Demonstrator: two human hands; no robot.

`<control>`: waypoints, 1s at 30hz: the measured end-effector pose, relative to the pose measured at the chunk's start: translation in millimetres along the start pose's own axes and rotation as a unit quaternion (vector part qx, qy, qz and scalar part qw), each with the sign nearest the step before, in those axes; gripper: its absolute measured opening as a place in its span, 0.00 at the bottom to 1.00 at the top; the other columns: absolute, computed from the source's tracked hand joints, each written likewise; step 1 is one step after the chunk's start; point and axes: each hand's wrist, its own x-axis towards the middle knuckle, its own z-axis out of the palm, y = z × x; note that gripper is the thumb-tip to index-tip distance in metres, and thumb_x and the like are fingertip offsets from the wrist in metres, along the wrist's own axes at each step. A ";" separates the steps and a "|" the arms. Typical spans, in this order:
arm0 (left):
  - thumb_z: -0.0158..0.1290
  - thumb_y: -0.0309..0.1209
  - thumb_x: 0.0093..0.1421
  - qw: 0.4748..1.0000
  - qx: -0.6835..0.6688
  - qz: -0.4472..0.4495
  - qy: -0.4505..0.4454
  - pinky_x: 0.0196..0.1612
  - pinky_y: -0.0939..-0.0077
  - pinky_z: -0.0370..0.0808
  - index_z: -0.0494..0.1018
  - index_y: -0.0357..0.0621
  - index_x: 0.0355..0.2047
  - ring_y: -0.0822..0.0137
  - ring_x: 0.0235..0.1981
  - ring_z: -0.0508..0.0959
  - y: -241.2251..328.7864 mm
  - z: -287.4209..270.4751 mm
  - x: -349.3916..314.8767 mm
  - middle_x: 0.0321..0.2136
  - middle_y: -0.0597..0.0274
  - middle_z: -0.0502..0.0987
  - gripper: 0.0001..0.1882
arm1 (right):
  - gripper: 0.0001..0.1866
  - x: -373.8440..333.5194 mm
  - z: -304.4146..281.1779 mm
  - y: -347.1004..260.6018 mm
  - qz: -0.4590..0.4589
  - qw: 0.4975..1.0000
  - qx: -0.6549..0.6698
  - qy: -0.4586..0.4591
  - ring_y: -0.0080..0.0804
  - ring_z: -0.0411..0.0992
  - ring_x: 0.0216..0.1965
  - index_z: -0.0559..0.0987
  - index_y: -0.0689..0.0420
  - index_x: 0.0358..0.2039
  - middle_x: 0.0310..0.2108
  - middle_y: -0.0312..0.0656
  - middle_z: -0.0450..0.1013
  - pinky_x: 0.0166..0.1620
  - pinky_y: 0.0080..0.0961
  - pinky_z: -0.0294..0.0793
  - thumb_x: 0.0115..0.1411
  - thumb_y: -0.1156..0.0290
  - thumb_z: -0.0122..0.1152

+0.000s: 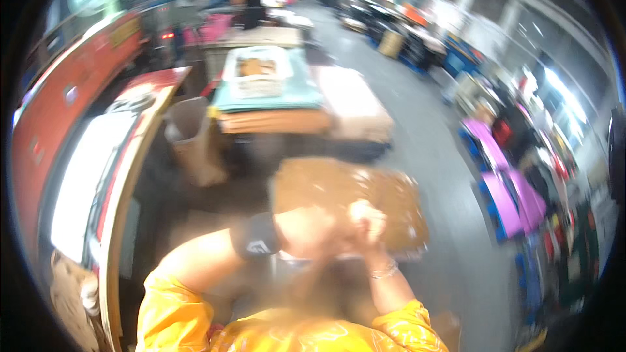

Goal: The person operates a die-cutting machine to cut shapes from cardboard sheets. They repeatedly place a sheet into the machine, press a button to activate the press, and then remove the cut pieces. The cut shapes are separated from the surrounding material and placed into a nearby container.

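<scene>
My left hand (334, 233) is smeared by motion in front of my body, and its fingers cannot be made out. A black band (255, 236) circles that forearm. Close beside it is my right hand (369, 221), raised with its fingers curled in; whatever they may hold is hidden. A bracelet (385, 270) shows on the right wrist. Both hands are over the near edge of a low brown stack (319, 182), whose right part is shiny, like clear film. Blur hides whether either hand touches it.
Beyond stand a teal-topped stack (303, 94) bearing a white basket (257, 88), and a pale stack (355, 101). A brown bin (192, 137) sits left, near a wood-edged table (120, 221). Purple pieces (505, 189) lie along the right of the grey floor (424, 124).
</scene>
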 end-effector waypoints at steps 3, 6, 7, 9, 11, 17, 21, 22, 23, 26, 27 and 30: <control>0.54 0.48 0.58 0.906 -0.403 0.022 0.127 0.54 0.68 0.67 0.45 0.45 0.66 0.64 0.50 0.71 -56.6 -43.7 -109.3 0.53 0.56 0.69 0.44 | 0.16 100.2 59.1 10.5 -0.067 0.989 0.038 0.128 0.28 0.57 0.15 0.64 0.57 0.14 0.12 0.37 0.58 0.22 0.26 0.60 0.58 0.72 0.47; 0.63 0.48 0.50 0.913 -0.322 0.026 0.248 0.64 0.65 0.50 0.39 0.40 0.66 0.59 0.65 0.51 -90.9 -25.2 -190.7 0.65 0.48 0.49 0.55 | 0.15 206.2 110.9 0.3 -0.194 0.968 0.097 0.126 0.22 0.54 0.14 0.62 0.59 0.14 0.11 0.36 0.56 0.21 0.22 0.57 0.58 0.75 0.43; 0.64 0.48 0.48 0.916 -0.314 -0.063 0.240 0.66 0.64 0.45 0.38 0.39 0.66 0.57 0.67 0.45 -95.9 -9.4 -208.0 0.66 0.47 0.43 0.58 | 0.15 236.4 131.8 -12.2 -0.165 0.969 0.053 0.174 0.21 0.54 0.14 0.64 0.61 0.15 0.12 0.36 0.57 0.20 0.19 0.54 0.59 0.76 0.44; 0.66 0.42 0.45 0.907 -0.306 -0.153 0.245 0.67 0.63 0.43 0.39 0.37 0.66 0.53 0.68 0.42 -117.5 12.9 -228.5 0.66 0.43 0.42 0.59 | 0.12 305.9 179.9 -39.9 -0.196 0.955 -0.107 0.193 0.35 0.58 0.12 0.66 0.61 0.17 0.12 0.42 0.58 0.19 0.25 0.55 0.58 0.77 0.50; 0.67 0.39 0.44 0.880 -0.220 -0.091 0.412 0.66 0.62 0.47 0.44 0.37 0.65 0.53 0.66 0.47 -148.4 17.4 -244.1 0.64 0.43 0.48 0.55 | 0.15 366.9 246.2 -72.0 -0.250 0.943 -0.127 0.180 0.40 0.60 0.15 0.68 0.60 0.14 0.13 0.45 0.61 0.21 0.33 0.59 0.56 0.73 0.59; 0.60 0.31 0.51 0.606 -0.184 -0.313 0.708 0.55 0.69 0.65 0.65 0.41 0.53 0.64 0.52 0.70 -245.2 -28.6 -320.7 0.49 0.57 0.71 0.29 | 0.27 461.8 432.0 -156.1 -0.385 0.909 0.159 0.028 0.37 0.51 0.12 0.58 0.57 0.08 0.09 0.42 0.51 0.21 0.29 0.55 0.55 0.65 0.64; 0.48 0.27 0.61 0.489 -0.079 -0.285 0.821 0.41 0.76 0.71 0.71 0.37 0.43 0.74 0.36 0.73 -270.5 -40.7 -364.8 0.34 0.64 0.77 0.11 | 0.18 519.5 540.5 -219.0 -0.390 0.807 0.423 -0.134 0.34 0.57 0.22 0.63 0.57 0.18 0.19 0.40 0.60 0.28 0.27 0.56 0.56 0.65 0.61; 0.46 0.28 0.63 0.478 -0.063 -0.206 0.852 0.39 0.78 0.71 0.71 0.37 0.43 0.75 0.35 0.73 -267.1 -37.4 -373.9 0.33 0.65 0.76 0.11 | 0.15 530.8 569.9 -236.0 -0.372 0.776 0.457 -0.225 0.33 0.57 0.29 0.63 0.56 0.26 0.27 0.40 0.60 0.35 0.26 0.55 0.57 0.64 0.59; 0.46 0.30 0.63 0.392 -0.097 -0.187 0.895 0.36 0.79 0.70 0.71 0.38 0.40 0.76 0.32 0.72 -262.2 -35.3 -385.2 0.31 0.66 0.75 0.09 | 0.18 532.7 608.2 -256.9 -0.346 0.739 0.508 -0.275 0.32 0.52 0.42 0.59 0.54 0.39 0.40 0.42 0.56 0.46 0.24 0.49 0.60 0.61 0.55; 0.45 0.37 0.65 0.152 0.012 -0.298 0.942 0.35 0.83 0.68 0.70 0.40 0.38 0.78 0.29 0.71 -231.7 -23.2 -422.8 0.29 0.68 0.74 0.12 | 0.18 521.4 696.3 -289.2 -0.416 0.667 0.596 -0.165 0.31 0.58 0.48 0.63 0.56 0.45 0.44 0.43 0.59 0.50 0.24 0.54 0.59 0.64 0.56; 0.45 0.36 0.66 0.122 0.034 -0.320 0.939 0.38 0.82 0.69 0.71 0.39 0.41 0.77 0.32 0.72 -219.6 -18.6 -428.7 0.33 0.67 0.75 0.13 | 0.12 513.8 715.2 -276.9 -0.502 0.655 0.560 -0.074 0.35 0.65 0.41 0.70 0.58 0.36 0.36 0.42 0.66 0.45 0.28 0.62 0.54 0.69 0.61; 0.46 0.35 0.65 0.063 -0.025 -0.245 0.967 0.41 0.82 0.68 0.72 0.37 0.41 0.77 0.35 0.72 -189.2 -9.4 -432.5 0.35 0.67 0.76 0.13 | 0.10 476.6 752.9 -187.8 -0.556 0.570 0.569 -0.207 0.45 0.73 0.42 0.79 0.59 0.32 0.32 0.43 0.75 0.48 0.37 0.71 0.47 0.77 0.65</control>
